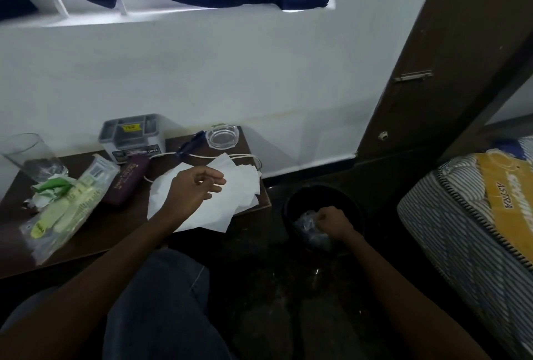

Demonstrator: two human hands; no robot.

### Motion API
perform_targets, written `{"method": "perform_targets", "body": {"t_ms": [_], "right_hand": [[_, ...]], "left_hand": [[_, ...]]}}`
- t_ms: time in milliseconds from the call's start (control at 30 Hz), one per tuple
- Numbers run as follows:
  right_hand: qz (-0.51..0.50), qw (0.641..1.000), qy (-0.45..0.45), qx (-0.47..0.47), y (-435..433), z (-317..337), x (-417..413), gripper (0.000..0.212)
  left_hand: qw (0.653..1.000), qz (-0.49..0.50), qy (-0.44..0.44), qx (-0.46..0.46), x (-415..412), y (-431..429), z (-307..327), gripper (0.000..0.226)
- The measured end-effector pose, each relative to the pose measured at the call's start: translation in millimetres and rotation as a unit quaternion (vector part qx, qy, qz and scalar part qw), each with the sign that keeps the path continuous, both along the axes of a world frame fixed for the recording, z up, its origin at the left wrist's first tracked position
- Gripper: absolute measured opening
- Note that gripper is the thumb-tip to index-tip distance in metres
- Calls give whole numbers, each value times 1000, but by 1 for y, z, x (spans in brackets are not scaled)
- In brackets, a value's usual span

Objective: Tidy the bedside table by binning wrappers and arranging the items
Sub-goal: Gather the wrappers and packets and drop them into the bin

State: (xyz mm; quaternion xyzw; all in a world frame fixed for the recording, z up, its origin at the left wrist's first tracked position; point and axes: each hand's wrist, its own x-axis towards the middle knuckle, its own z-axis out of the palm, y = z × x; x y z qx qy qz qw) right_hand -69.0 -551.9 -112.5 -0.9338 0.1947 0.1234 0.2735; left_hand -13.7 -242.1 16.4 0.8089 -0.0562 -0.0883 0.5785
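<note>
Wrappers [313, 225] lay crumpled inside the bin [291, 201], which stood on the floor just beside the table [95, 244], handy for dropping. The right hand [331, 219], curled, was over them; whether it gripped them I cannot tell. The left hand [196, 189] hovered, loosely spread and empty, over tissues [225, 209] overhanging the table's edge.
</note>
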Motion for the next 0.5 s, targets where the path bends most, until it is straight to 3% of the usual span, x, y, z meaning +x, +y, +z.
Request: {"method": "perform_targets", "body": {"t_ms": [133,300,500], "right_hand": [[-33,986,-91,139,31,36,22,8],[-2,945,-113,306,104,97,50,11],[124,922,-109,351,206,141,74,12]], "left_hand": [[999,34,6,-27,1,22,2,28],[995,82,-2,-48,2,65,9,29],[973,203,-38,-101,-1,154,18,25]]}}
